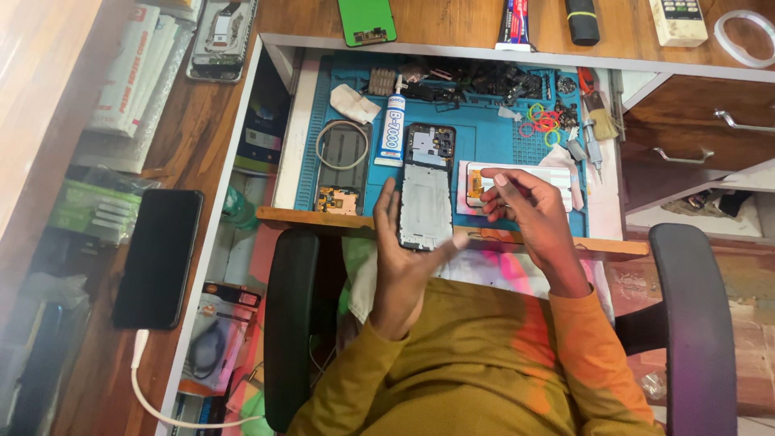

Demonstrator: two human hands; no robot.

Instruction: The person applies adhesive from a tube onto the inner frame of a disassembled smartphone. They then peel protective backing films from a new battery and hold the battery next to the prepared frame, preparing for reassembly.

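Your left hand (408,258) is cradling the opened phone frame (426,187), grip wrapped around its lower edge, steadying it; right hand (529,211), fingers pinched together, is hovering just right.

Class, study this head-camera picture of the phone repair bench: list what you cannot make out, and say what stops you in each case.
- Left hand: its fingertips are motion-blurred, so its grip on the opened phone is unclear.
- Right hand: it hides most of the white part beneath it.
- Small parts at the back of the blue mat: too small to identify.
- Tape ring: cut off by the right edge.
- Dark phone on the left desk: screen blank.
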